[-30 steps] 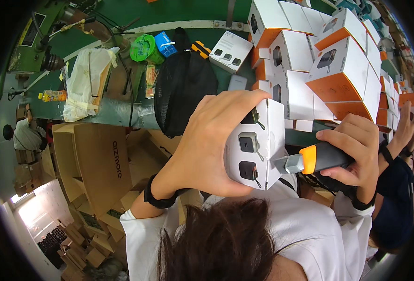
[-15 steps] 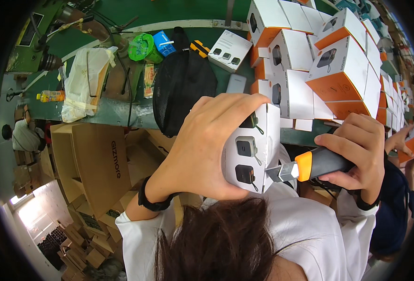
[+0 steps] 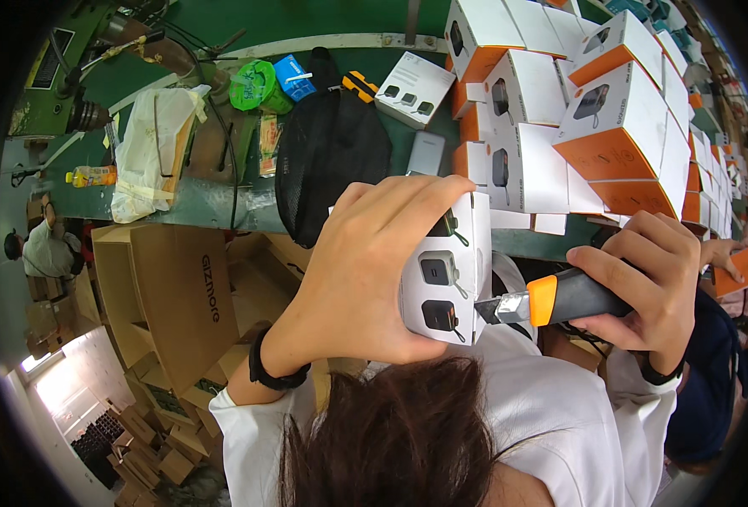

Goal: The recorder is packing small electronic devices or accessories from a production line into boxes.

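My left hand is wrapped round a small white box with pictures of small devices printed on the side, holding it in front of my chest. In my right hand is a utility knife with a black and orange handle. Its blade is out and points left, the tip at the box's right edge near the lower corner. Whether the tip has gone into the cardboard I cannot tell. My left fingers and palm hide the box's left part.
Stacked white and orange boxes fill the table's right side. Behind my left hand lie a black mesh bag, a grey power bank and another white box. Big open cartons stand below left. A co-worker's hand shows at far right.
The box in my left hand has turned slightly and shifted a little left. My right hand has brought the knife slightly left with it.
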### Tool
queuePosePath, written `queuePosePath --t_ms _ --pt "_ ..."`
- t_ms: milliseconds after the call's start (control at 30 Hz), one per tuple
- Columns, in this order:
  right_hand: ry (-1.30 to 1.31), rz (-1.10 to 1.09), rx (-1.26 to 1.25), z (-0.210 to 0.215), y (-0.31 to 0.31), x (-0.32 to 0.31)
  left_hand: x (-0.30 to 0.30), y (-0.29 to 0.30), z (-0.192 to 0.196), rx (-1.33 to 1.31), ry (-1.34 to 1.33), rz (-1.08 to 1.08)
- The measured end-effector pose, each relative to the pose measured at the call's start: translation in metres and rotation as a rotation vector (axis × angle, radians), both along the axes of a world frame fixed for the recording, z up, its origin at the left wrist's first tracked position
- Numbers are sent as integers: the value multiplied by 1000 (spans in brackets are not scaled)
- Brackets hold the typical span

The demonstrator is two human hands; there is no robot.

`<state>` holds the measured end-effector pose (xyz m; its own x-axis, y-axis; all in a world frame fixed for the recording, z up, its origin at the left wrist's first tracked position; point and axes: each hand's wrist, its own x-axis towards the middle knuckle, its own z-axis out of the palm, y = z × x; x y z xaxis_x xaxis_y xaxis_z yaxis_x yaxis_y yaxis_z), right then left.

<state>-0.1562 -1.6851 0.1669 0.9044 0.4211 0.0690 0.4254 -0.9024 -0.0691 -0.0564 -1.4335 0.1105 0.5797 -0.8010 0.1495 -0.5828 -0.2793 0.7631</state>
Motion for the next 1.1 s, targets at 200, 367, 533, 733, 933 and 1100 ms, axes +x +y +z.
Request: queuePosePath --t_ms 200,367,533,733,933,1100 --pt "-18 20 -19 3 12 -4 -4 -5 1 26 -75 -2" --pt "-19 14 -36 -1 18 -8 -6 -3 -5 68 -55 -29" --pt "37 31 36 -6 21 -16 -22 1 -10 135 46 -65" --pt "162 39 48 -19 19 -20 -34 7 -24 164 82 -77" --pt "127 10 86 -27 19 -29 -40 6 -32 110 122 -59" --pt "116 -5 100 -30 16 -29 -40 5 -33 135 144 -70"
